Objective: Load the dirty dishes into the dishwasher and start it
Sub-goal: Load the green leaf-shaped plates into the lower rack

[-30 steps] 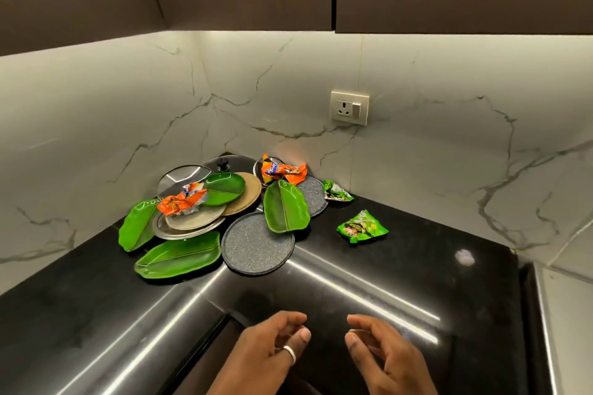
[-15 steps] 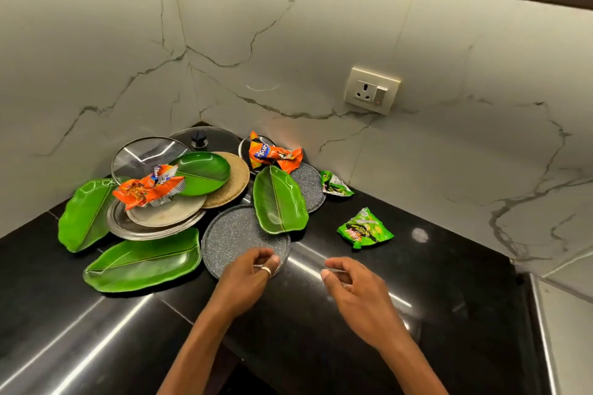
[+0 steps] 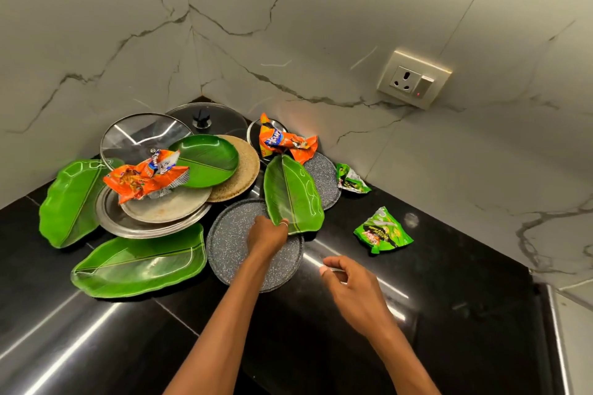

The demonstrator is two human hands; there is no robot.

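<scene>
Dirty dishes are piled in the corner of the black counter (image 3: 449, 314). A green leaf-shaped plate (image 3: 293, 192) leans on a grey speckled plate (image 3: 234, 244). My left hand (image 3: 268, 234) lies over the grey plate, and its fingers curl on the near rim of that leaf plate. My right hand (image 3: 349, 289) hovers above the counter to the right, fingers loosely bent, holding nothing. More leaf plates lie at the left (image 3: 69, 202) and front left (image 3: 141, 261). Steel plates (image 3: 160, 215), a round green plate (image 3: 208, 160) and glass lids (image 3: 138, 135) fill the corner.
Crumpled orange snack wrappers lie on the steel plates (image 3: 144, 176) and at the back (image 3: 285, 144). Green wrappers lie on the counter (image 3: 382, 232) and by the wall (image 3: 351, 179). A wall socket (image 3: 414, 78) is on the marble backsplash. The counter's right edge (image 3: 545, 330) is close.
The view has tilted down toward the dishes. My left hand has moved forward from the grey plate's near rim to the leaf plate's edge. My right hand has stayed hovering to the right.
</scene>
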